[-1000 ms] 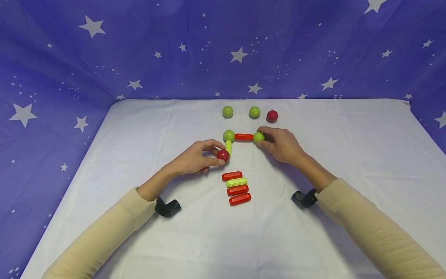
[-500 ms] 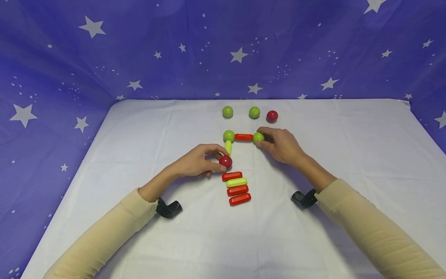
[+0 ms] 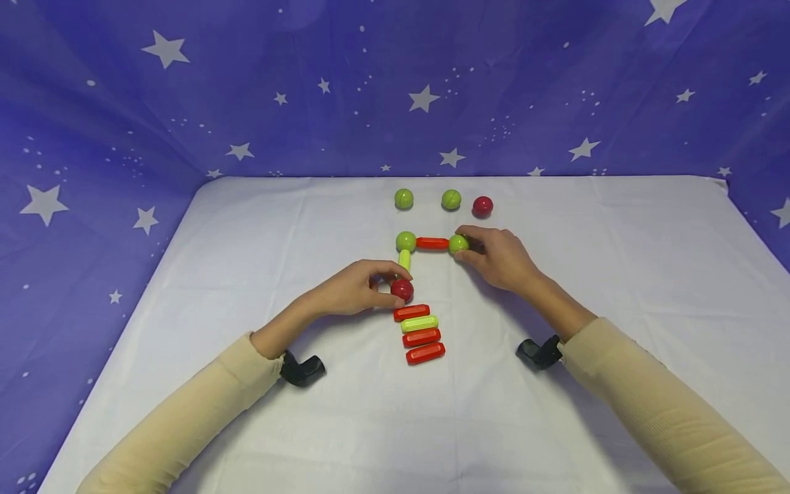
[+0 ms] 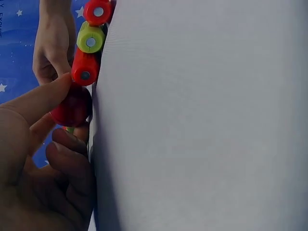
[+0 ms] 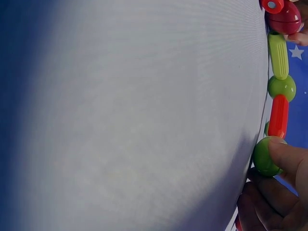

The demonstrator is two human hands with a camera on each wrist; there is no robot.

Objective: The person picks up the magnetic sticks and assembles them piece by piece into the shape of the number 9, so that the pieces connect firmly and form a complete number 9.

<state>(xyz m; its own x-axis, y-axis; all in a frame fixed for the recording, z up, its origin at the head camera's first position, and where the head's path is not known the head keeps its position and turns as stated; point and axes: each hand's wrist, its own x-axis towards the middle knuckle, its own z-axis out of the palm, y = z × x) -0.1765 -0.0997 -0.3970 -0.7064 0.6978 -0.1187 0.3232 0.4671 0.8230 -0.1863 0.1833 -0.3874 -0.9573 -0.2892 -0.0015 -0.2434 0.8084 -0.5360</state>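
My left hand [image 3: 353,288] pinches a red ball [image 3: 402,289] between thumb and fingers, at the near end of a yellow-green rod [image 3: 404,261]. That rod runs back to a green ball [image 3: 405,241] at the corner of an L shape. From the corner a red rod [image 3: 433,243] leads right to another green ball [image 5: 264,157], which my right hand [image 3: 496,255] holds between thumb and fingers. In the right wrist view the balls and rods line up in one chain. Part of the red ball is covered by the left fingers.
Just below the left hand lie several loose rods, among them a yellow-green rod [image 3: 420,324] and a red rod [image 3: 425,353]. Toward the back sit two green balls [image 3: 404,199] and a red ball [image 3: 483,206]. A white cloth [image 3: 481,425] covers the table; a starry blue curtain [image 3: 345,123] hangs behind.
My left hand has moved toward me and slightly right with the red ball, from beside the yellow-green rod to its near end. The right hand and its green ball stay put.
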